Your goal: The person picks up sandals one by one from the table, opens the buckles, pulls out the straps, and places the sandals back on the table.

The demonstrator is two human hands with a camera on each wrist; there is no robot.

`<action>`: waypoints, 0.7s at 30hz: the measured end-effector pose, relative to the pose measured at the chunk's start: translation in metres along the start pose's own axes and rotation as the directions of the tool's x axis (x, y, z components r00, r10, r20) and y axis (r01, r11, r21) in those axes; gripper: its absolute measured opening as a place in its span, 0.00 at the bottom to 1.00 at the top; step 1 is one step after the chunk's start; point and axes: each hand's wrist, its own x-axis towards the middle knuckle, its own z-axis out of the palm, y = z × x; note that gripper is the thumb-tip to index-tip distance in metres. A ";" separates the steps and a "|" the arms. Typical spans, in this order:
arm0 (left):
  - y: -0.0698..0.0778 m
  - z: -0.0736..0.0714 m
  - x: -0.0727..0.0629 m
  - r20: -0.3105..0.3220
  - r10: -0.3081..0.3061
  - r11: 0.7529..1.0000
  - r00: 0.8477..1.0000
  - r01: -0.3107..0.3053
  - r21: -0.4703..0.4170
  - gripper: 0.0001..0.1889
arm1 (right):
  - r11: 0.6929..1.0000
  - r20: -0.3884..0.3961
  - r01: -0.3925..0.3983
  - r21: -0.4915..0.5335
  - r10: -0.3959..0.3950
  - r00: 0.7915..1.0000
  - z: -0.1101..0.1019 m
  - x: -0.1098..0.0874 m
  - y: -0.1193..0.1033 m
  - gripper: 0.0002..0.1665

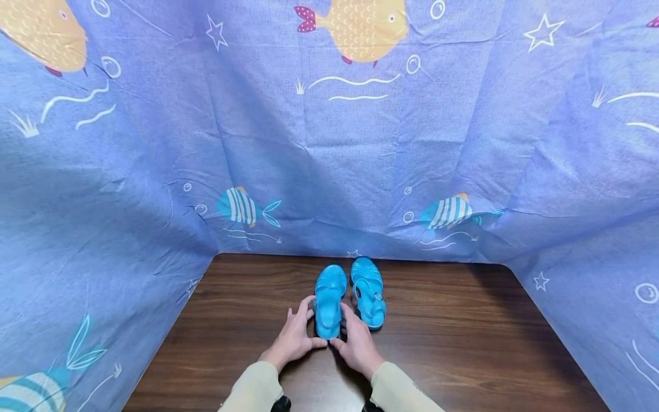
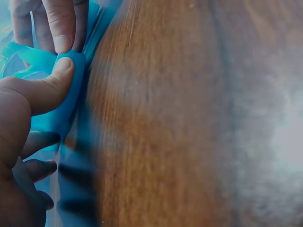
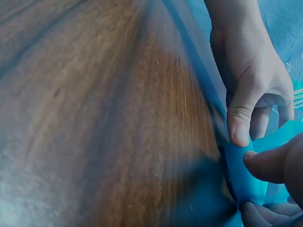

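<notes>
Two bright blue strappy sandals stand side by side on the table, toes pointing away from me. At the heel of the left-hand sandal [image 1: 328,312], both hands hold on from either side. My left hand [image 1: 294,336] grips it with the thumb on the back of the heel and fingers along the left side. My right hand [image 1: 358,342] mirrors this on the right, its thumb [image 3: 267,163] against the heel too. In the left wrist view the two thumbs nearly meet on the heel [image 2: 71,101]. The other sandal [image 1: 368,289] stands just right of the right hand's fingers.
The dark brown wooden table [image 1: 463,337] has rounded far corners. A blue cloth with fish and stars [image 1: 355,149] hangs behind it and along both sides, close to the table's edges. Light glares off the table near its front.
</notes>
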 end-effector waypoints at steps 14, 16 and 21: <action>0.000 -0.001 -0.010 0.014 -0.002 1.000 1.000 0.002 -0.004 0.56 | 0.999 0.028 -0.008 0.038 0.007 1.000 0.000 -0.007 0.000 0.49; 0.000 -0.002 -0.011 0.016 0.005 1.000 1.000 -0.005 -0.001 0.57 | 0.999 0.030 -0.001 0.043 0.000 1.000 0.000 -0.009 0.001 0.49; -0.002 -0.005 -0.012 0.034 0.015 1.000 0.999 -0.015 0.001 0.57 | 0.999 0.045 0.013 0.042 -0.015 0.999 -0.003 -0.010 0.002 0.49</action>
